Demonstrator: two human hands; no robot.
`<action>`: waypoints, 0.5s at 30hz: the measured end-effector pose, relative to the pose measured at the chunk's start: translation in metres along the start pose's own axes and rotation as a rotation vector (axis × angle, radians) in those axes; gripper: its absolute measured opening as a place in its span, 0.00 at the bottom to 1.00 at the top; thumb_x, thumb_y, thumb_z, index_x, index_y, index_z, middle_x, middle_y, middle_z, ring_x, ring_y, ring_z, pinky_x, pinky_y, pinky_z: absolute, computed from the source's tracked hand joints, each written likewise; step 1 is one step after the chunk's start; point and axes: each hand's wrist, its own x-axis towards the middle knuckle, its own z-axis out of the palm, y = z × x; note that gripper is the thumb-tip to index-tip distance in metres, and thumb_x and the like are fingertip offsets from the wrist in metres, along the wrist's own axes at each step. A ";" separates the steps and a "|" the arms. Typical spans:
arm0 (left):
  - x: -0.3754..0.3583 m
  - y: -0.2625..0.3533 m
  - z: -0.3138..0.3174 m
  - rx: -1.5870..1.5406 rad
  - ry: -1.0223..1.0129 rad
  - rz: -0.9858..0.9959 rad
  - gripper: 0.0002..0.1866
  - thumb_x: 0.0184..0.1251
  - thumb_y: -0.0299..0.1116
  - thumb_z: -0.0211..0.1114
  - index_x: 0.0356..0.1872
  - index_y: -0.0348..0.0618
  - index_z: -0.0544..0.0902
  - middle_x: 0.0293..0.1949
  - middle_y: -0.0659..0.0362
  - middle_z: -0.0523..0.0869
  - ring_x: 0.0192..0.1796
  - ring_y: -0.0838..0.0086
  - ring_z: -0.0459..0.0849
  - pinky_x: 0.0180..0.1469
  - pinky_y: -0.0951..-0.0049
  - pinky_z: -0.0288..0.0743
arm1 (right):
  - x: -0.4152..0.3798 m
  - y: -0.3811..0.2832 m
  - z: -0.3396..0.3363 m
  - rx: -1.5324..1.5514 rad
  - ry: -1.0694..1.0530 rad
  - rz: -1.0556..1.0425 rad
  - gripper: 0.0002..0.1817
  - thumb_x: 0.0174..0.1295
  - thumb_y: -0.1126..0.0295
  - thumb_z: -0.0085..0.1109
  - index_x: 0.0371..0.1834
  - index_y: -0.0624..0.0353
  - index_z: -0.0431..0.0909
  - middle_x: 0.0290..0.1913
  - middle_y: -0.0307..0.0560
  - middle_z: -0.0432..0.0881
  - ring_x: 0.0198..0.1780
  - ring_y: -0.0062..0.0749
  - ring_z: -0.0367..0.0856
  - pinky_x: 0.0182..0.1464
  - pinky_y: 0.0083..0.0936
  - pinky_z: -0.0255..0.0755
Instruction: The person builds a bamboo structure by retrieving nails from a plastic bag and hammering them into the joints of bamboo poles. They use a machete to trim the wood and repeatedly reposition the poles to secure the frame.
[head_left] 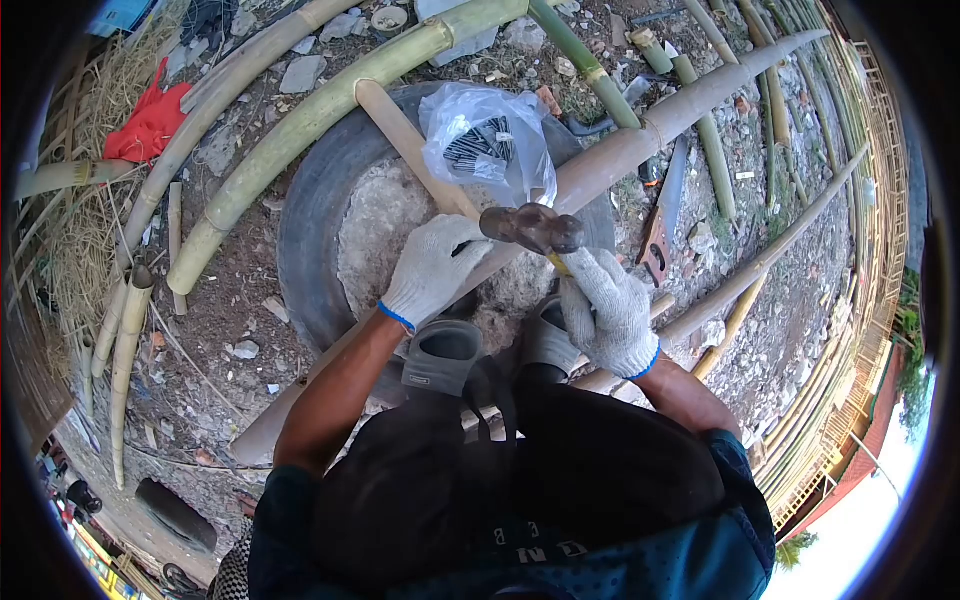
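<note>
My left hand (437, 270), in a white knit glove with a blue cuff, is closed at the near end of a short bamboo piece (408, 140), beside a long brown bamboo pole (640, 145). What its fingertips pinch is too small to make out. My right hand (608, 312), gloved alike, grips a hammer (535, 228) whose rusty metal head is over the pole, just right of my left fingers. A clear plastic bag (487, 145) of dark nails lies on the bamboo beyond the hammer.
Under the poles lies a black tire (310, 240) filled with concrete (385, 225). A handsaw (662, 225) with a wooden handle rests at the right. Green bamboo (300, 135) crosses the upper left, near a red cloth (150, 120). My shoes (442, 357) are beside the tire.
</note>
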 end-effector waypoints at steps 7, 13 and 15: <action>-0.003 -0.003 0.002 -0.026 0.006 0.027 0.10 0.70 0.34 0.70 0.42 0.38 0.90 0.42 0.49 0.90 0.49 0.51 0.87 0.53 0.52 0.80 | 0.001 -0.003 0.004 0.033 0.061 0.009 0.33 0.68 0.78 0.63 0.78 0.52 0.73 0.45 0.54 0.86 0.40 0.53 0.89 0.39 0.43 0.82; 0.001 -0.003 0.000 -0.002 -0.009 -0.006 0.10 0.69 0.34 0.71 0.43 0.38 0.90 0.43 0.49 0.90 0.50 0.51 0.87 0.54 0.53 0.80 | 0.003 0.002 0.011 -0.040 -0.123 0.079 0.32 0.68 0.75 0.64 0.78 0.49 0.75 0.48 0.51 0.86 0.38 0.50 0.89 0.36 0.41 0.83; 0.000 -0.002 -0.002 -0.033 -0.035 0.011 0.10 0.69 0.33 0.70 0.45 0.37 0.89 0.43 0.49 0.90 0.50 0.50 0.87 0.55 0.53 0.80 | 0.007 -0.003 0.001 -0.024 -0.075 0.059 0.33 0.67 0.75 0.65 0.78 0.49 0.75 0.47 0.52 0.86 0.39 0.50 0.89 0.36 0.42 0.83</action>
